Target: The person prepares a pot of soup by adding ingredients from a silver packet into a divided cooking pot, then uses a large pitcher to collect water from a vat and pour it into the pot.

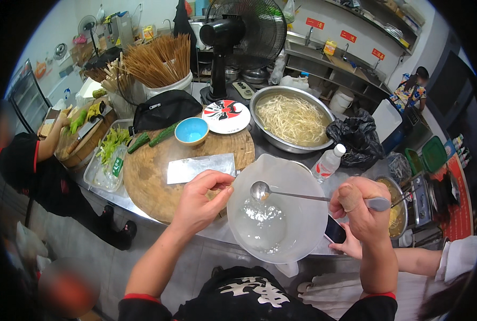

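My right hand (361, 206) grips the grey handle of a long metal spoon (294, 195), whose small bowl is over a translucent plastic pitcher (278, 216) with clear liquid inside. At the pitcher's left rim, my left hand (204, 196) has its thumb and forefinger brought together; whether something small is pinched there cannot be told. Behind that hand a cleaver (200, 167) lies flat on a round wooden chopping block (154, 192). A blue bowl (191, 131), cucumbers (164, 134) and a painted-face plate (226, 116) are at the block's far side.
A steel basin of bean sprouts (292, 120), a plastic bottle (328, 161) and a black plastic bag (357, 136) stand beyond the pitcher. Another person's hand (348, 242) holds a phone (334, 230) close to my right forearm. At left, a co-worker (58, 176) handles green vegetables on another block.
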`<state>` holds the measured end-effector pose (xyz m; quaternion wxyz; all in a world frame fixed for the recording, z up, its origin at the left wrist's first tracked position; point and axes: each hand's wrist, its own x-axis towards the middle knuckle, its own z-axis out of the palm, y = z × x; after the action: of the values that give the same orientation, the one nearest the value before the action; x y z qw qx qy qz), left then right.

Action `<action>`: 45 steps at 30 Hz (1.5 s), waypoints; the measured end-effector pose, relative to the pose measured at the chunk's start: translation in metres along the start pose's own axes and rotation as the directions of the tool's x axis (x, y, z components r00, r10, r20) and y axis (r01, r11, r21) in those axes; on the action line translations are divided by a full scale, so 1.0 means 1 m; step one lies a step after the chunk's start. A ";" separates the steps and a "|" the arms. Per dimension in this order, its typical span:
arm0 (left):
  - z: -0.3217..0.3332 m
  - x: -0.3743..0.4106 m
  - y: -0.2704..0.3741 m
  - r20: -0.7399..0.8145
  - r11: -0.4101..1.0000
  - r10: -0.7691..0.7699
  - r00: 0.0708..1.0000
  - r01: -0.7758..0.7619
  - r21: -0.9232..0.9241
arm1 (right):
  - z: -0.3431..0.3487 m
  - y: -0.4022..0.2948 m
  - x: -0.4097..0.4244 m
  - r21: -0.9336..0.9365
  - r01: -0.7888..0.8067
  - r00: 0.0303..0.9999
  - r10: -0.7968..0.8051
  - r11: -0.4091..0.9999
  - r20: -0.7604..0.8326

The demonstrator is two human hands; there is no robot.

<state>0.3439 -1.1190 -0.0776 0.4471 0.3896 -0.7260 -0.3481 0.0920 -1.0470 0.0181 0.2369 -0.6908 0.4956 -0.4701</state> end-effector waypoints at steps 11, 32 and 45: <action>-0.004 0.008 0.005 0.096 0.998 0.050 0.994 -0.053 0.031 | 0.006 -0.015 -0.007 -0.147 0.202 0.976 -0.211 0.968 -0.047; -0.012 0.003 0.002 0.173 0.992 0.127 0.977 -0.129 -0.001 | 0.012 -0.055 0.024 -0.299 0.156 0.983 -0.118 0.942 0.140; -0.017 -0.004 0.005 0.117 0.969 0.233 0.965 -0.241 0.053 | 0.010 -0.062 0.039 -0.235 0.074 0.988 -0.038 0.969 0.152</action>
<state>0.3597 -1.1154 -0.0685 0.4317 0.2949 -0.8021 -0.2887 0.1323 -1.0591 0.0791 0.1741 -0.7608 0.5104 -0.3611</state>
